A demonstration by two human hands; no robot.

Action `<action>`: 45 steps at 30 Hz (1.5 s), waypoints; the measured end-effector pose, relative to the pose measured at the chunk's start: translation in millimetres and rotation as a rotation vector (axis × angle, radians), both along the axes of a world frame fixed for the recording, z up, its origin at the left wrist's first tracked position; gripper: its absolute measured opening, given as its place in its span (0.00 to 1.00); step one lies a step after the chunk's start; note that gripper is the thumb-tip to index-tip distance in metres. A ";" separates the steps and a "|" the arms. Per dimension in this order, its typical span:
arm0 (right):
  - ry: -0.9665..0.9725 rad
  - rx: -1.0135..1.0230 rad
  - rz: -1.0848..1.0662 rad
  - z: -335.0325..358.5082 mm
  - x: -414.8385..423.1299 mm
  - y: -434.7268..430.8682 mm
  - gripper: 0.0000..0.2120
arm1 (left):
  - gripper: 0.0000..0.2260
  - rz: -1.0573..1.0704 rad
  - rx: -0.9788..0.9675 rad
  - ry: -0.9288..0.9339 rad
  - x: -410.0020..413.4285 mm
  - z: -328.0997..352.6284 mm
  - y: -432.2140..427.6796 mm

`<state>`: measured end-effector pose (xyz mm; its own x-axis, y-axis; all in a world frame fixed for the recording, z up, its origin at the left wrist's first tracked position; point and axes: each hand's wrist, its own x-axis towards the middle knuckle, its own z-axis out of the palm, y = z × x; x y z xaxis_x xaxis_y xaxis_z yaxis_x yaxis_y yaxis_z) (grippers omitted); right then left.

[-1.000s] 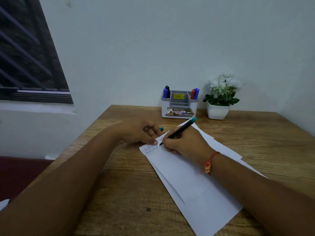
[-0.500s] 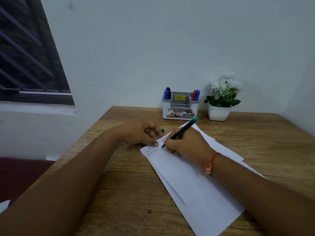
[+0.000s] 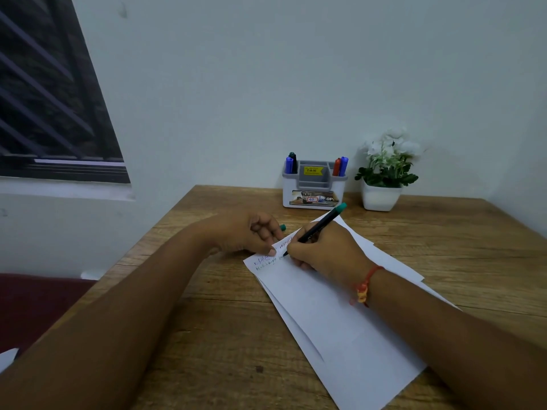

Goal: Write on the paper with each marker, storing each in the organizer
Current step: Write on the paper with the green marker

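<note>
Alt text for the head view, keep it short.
The right hand grips a green-ended marker, tip on the white paper near its far-left corner, while the left hand holds a green cap and pins the sheet with its thumb. At the back of the wooden table, an organizer holds four markers beside a potted white-flowered plant.

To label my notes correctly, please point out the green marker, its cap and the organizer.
green marker [image 3: 321, 224]: head view, middle of the black barrel.
marker cap [image 3: 283, 227]: head view, its visible green end.
organizer [image 3: 289, 186]: head view, white front wall, left side.
</note>
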<state>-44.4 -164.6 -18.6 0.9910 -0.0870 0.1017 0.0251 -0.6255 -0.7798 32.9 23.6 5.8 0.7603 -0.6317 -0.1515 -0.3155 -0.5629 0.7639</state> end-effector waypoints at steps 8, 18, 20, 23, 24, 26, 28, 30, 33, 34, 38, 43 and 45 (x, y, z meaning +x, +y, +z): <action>0.015 0.031 -0.004 2.3 -3.2 1.0 0.08 | 0.14 -0.016 -0.004 0.011 -0.9 0.8 0.0; 0.003 0.044 -0.002 3.8 -5.8 2.8 0.05 | 0.13 -0.011 -0.013 0.005 -0.8 -0.3 0.5; 0.005 0.027 -0.012 3.9 -5.9 2.2 0.05 | 0.13 -0.009 -0.012 0.008 -1.4 -0.1 0.0; -0.006 0.047 -0.007 4.5 -5.8 2.8 0.05 | 0.13 -0.008 -0.016 0.009 -0.9 0.1 -0.1; -0.003 0.042 -0.004 5.1 -6.2 3.0 0.05 | 0.13 -0.008 -0.015 0.010 -0.6 0.0 0.1; 0.009 0.018 -0.009 6.1 -6.3 2.9 0.06 | 0.13 -0.011 -0.008 0.009 -0.4 0.0 0.1; 0.010 0.015 -0.009 6.4 -6.0 2.6 0.05 | 0.13 -0.015 -0.009 0.008 -0.4 0.3 0.0; 0.008 0.015 -0.007 6.6 -6.5 2.4 0.05 | 0.13 -0.016 -0.015 0.010 -0.7 0.3 0.1; 0.004 -0.003 -0.017 6.2 -7.1 2.4 0.07 | 0.13 -0.016 -0.017 0.013 -0.8 -0.3 0.2; 0.005 -0.002 -0.022 6.3 -6.9 2.4 0.07 | 0.13 -0.014 -0.018 0.013 -0.6 -0.5 0.3; 0.018 -0.004 -0.034 6.1 -5.5 2.4 0.07 | 0.14 -0.015 -0.020 0.013 0.4 -0.4 0.2; 0.021 -0.007 -0.048 3.8 -3.3 1.1 0.08 | 0.14 -0.018 -0.038 0.010 0.8 -2.1 1.2; 0.017 0.006 -0.040 3.7 -3.8 1.3 0.06 | 0.13 -0.019 -0.042 0.010 0.7 -2.1 1.4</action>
